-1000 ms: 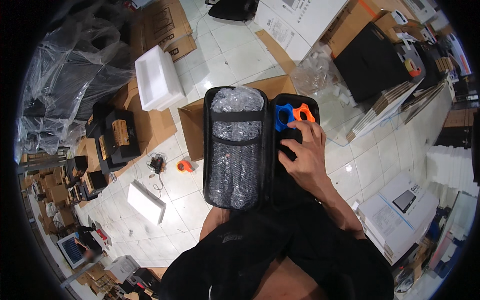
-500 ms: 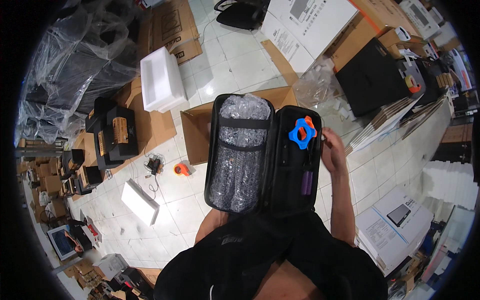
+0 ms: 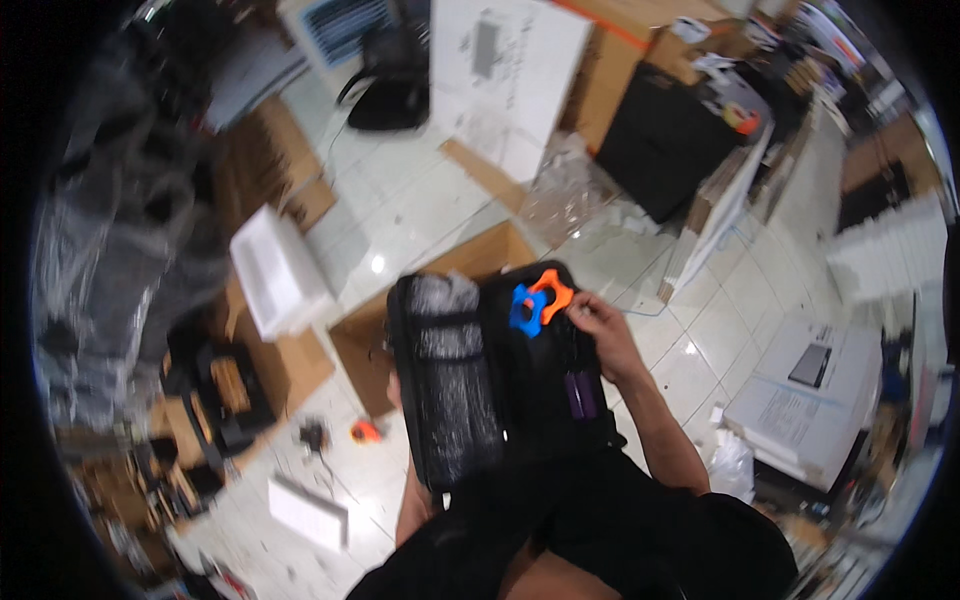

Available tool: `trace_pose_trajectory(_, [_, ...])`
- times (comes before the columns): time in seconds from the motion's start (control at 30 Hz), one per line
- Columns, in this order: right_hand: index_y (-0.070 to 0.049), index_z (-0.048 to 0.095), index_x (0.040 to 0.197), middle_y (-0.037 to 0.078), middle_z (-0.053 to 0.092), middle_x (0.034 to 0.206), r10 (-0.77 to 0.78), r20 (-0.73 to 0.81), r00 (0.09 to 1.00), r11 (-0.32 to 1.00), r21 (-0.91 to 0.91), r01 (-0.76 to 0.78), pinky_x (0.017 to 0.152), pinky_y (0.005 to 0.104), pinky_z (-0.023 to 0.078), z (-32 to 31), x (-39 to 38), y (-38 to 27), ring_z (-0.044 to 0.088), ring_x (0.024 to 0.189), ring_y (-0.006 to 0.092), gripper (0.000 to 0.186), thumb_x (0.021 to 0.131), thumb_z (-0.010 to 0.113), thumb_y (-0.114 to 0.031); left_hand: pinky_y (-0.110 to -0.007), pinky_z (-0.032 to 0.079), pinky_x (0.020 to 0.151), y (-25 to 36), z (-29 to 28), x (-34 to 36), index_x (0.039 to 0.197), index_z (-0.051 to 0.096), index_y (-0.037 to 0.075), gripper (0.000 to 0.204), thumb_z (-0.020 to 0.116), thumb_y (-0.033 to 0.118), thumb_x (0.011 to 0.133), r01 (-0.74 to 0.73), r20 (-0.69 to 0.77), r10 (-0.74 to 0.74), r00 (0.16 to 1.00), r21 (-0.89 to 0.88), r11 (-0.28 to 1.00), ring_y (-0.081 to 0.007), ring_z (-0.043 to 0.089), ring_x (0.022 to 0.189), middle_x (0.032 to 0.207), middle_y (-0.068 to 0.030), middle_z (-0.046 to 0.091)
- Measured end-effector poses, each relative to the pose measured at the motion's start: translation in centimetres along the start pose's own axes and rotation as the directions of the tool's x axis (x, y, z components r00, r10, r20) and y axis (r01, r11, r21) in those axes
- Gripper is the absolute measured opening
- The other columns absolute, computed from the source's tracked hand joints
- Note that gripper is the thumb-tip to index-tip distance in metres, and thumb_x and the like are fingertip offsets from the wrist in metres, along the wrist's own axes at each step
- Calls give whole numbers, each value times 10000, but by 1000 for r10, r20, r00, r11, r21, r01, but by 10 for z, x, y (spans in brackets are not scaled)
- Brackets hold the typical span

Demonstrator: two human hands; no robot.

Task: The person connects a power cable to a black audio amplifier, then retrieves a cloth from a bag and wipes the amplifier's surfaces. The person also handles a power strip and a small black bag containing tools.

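Note:
A black zip case (image 3: pixel 515 400) lies open in front of my chest. Its left half holds a bubble-wrapped bundle (image 3: pixel 452 400) under dark elastic straps. In the right half, a blue lobed ring (image 3: pixel 527 310) sits beside an orange lobed ring (image 3: pixel 556 292), and a purple item (image 3: pixel 580 394) rests lower down. My right hand (image 3: pixel 603 335) grips the case's right edge, its fingertips close to the orange ring. Along the left edge my left hand (image 3: pixel 394 388) supports the case, most of its fingers hidden behind it. Motion blurs the picture somewhat.
Behind the case, an open cardboard box (image 3: pixel 358 350) stands on the tiled floor. To its left are a white foam tray (image 3: pixel 278 275), an orange tape roll (image 3: pixel 365 432) and a white block (image 3: pixel 308 512). A printed white carton (image 3: pixel 805 400) stands at right.
The view has turned, shifting the surroundings. The case sits lower and further left in the picture. The orange ring, partly behind the blue one before, now shows beside it. Both hands still hold the case.

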State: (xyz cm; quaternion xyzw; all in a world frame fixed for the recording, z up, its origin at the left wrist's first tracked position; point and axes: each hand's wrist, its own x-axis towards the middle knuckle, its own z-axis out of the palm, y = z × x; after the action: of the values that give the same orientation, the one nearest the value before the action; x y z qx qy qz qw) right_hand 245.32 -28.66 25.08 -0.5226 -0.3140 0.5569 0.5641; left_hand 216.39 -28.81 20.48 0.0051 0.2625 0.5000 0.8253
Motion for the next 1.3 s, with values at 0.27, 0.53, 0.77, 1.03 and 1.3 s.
trace_pose_trajectory(0.27, [-34,582,919,-22,537,874,130,-332,934,991,11,-134,766,239,410,-72,-63,5,493,838,74,113,916,589,-147,-390,524,892,-50,26,55,1285,502,36,722,514,610,847,258,31,-265,964,151,954,-267,639,995,1143,-153,620])
trace_pose_trajectory(0.53, [1,607,955,138,620,918,-113,-687,718,934,-320,-159,749,321,466,-178,-96,6,601,842,229,170,896,603,-158,-394,524,892,-195,84,132,1284,504,38,718,506,612,853,547,44,-599,799,358,756,-268,639,997,1142,-154,621])
trace_pose_trajectory(0.77, [-2,607,993,39,616,885,-190,-773,605,978,-203,49,699,260,441,-324,-136,-25,529,796,100,212,919,594,-200,-397,525,893,-332,156,168,1284,505,40,714,500,613,857,658,61,-760,647,457,598,-270,638,998,1141,-155,621])
trace_pose_trajectory(1.03, [-17,599,960,-30,556,863,-92,-950,298,975,-25,222,783,213,393,-424,-191,-40,496,833,62,124,928,597,-136,-401,525,893,-471,218,198,1283,507,41,711,493,615,863,724,86,-840,535,466,508,-272,638,1000,1140,-156,621])
trace_pose_trajectory(1.3, [-29,589,970,-32,549,866,-44,-956,291,965,35,261,758,199,397,-617,-170,-73,494,820,52,111,936,579,-134,-405,525,894,-635,278,261,1283,509,43,708,485,616,868,711,156,-789,594,356,606,-273,638,1002,1138,-157,622])
